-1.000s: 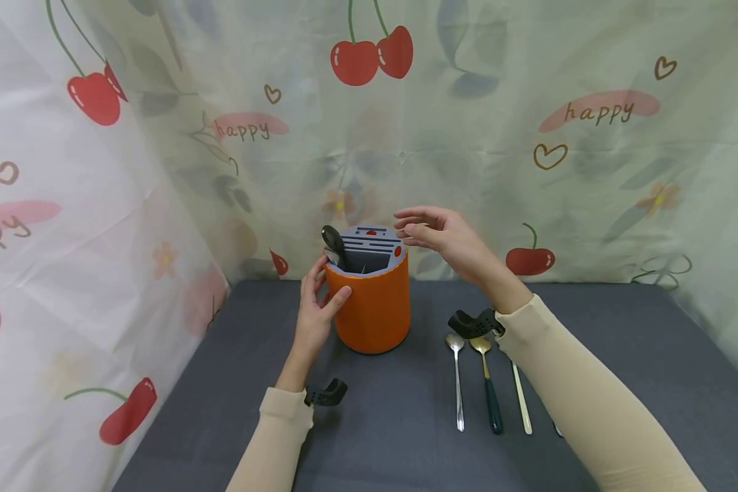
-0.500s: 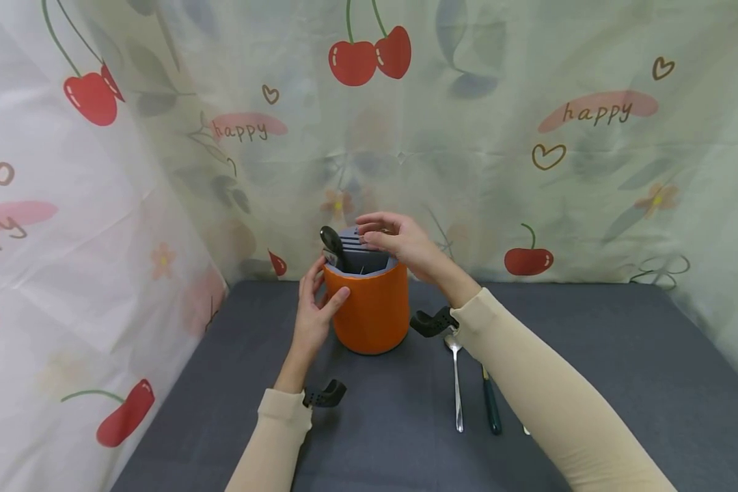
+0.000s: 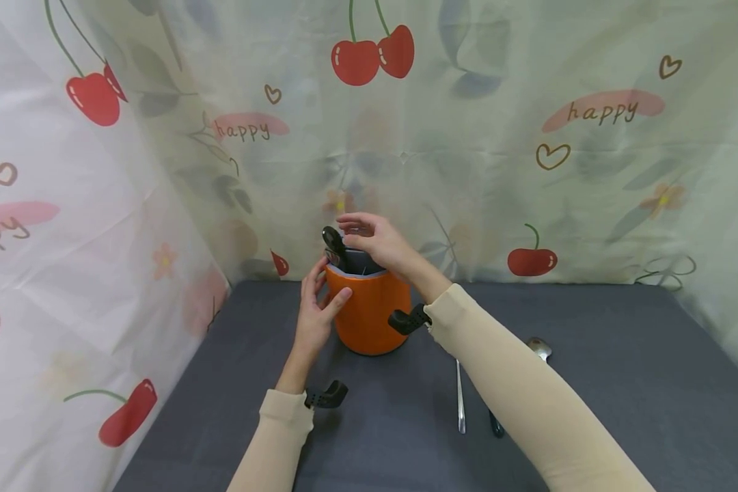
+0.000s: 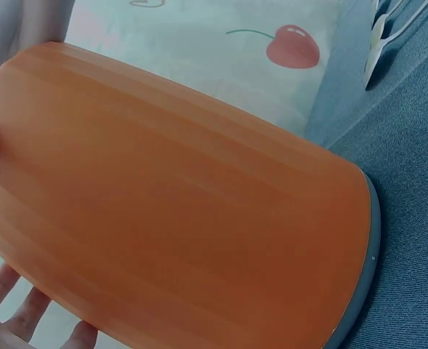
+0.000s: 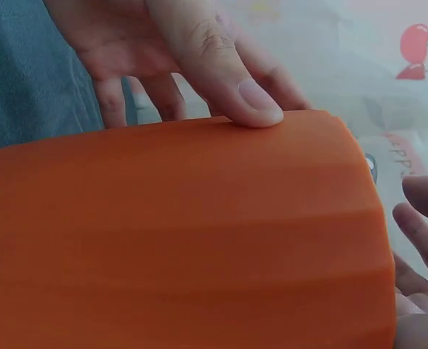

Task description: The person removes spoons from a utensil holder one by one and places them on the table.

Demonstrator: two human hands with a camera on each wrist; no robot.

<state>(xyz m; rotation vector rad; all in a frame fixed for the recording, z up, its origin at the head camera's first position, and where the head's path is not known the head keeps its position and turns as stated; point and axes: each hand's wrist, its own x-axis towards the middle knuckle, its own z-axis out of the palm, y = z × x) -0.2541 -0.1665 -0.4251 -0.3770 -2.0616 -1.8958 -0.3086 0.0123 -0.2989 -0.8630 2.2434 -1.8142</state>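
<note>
An orange utensil holder [image 3: 369,318] with a grey slotted top stands upright on the dark table. My left hand [image 3: 317,314] grips its left side near the rim, thumb in front and fingers around the side. In the right wrist view that thumb [image 5: 253,102] lies along the orange wall. A black, round-ended utensil [image 3: 334,239] sticks up from the holder's left part. Over the holder's top hovers my right hand [image 3: 378,240], fingertips beside the black utensil, covering much of the slots. Its thumb and fingers [image 5: 424,236] stand apart past the rim in the right wrist view.
Right of the holder, a silver handle [image 3: 460,403], a dark handle [image 3: 496,425] and a spoon's bowl [image 3: 539,347] show on the table [image 3: 381,424], partly hidden by the right sleeve [image 3: 516,383]. A cherry-printed curtain [image 3: 467,171] hangs behind and at the left.
My right hand has moved left, from beside the holder's right edge to above its top near the black utensil. The left hand keeps its grip on the holder.
</note>
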